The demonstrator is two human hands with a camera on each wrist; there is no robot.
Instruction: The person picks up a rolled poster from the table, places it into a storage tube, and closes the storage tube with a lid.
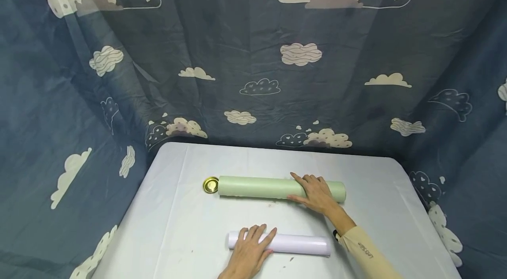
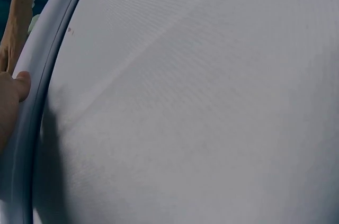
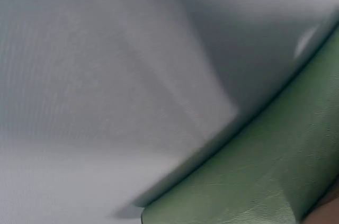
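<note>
A pale green roll [image 1: 253, 186] lies across the far part of the white table in the head view. My right hand [image 1: 314, 193] spans it near its right end, thumb on the near side and fingers over the far side. Nearer to me lies a thinner, glossy white roll [image 1: 301, 244]. Across its left part my left hand [image 1: 250, 248] holds it, fingers over the far edge and thumb on the near side. The left wrist view shows the thumb [image 2: 22, 86] against this roll. In the right wrist view the green roll [image 3: 249, 176] fills the lower right corner.
A small round gold tin or lid [image 1: 210, 185] sits at the green roll's left end. The table [image 1: 190, 235] has a white cover with small dark specks. Dark blue cloud-patterned cloth [image 1: 222, 50] hangs behind and at both sides.
</note>
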